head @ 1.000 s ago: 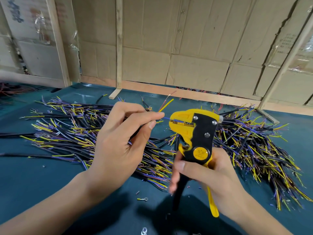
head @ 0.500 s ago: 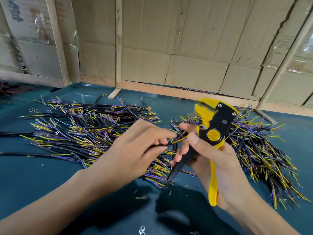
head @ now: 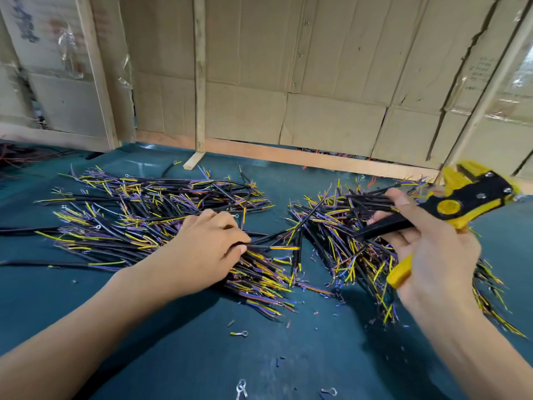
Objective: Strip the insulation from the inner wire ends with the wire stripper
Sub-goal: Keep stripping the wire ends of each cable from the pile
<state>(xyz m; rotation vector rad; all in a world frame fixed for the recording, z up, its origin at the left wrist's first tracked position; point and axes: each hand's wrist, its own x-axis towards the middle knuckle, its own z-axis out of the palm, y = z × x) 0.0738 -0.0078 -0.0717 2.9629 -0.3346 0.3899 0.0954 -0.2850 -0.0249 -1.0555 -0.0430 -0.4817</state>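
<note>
Teal work mat (head: 173, 356) before cardboard wall: left hand (head: 202, 249) pinches a black cable (head: 277, 248) at centre-left pile; right hand (head: 427, 249) grips wire stripper (head: 450, 209) at right; tangled neighbours could snag and drag out.

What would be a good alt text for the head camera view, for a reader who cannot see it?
Two bare hands work over a dark teal table: the left hand grips a black cable in the left pile of cables, while the right hand holds a yellow and black wire stripper above the right pile of cables. Cardboard panels stand behind.
</note>
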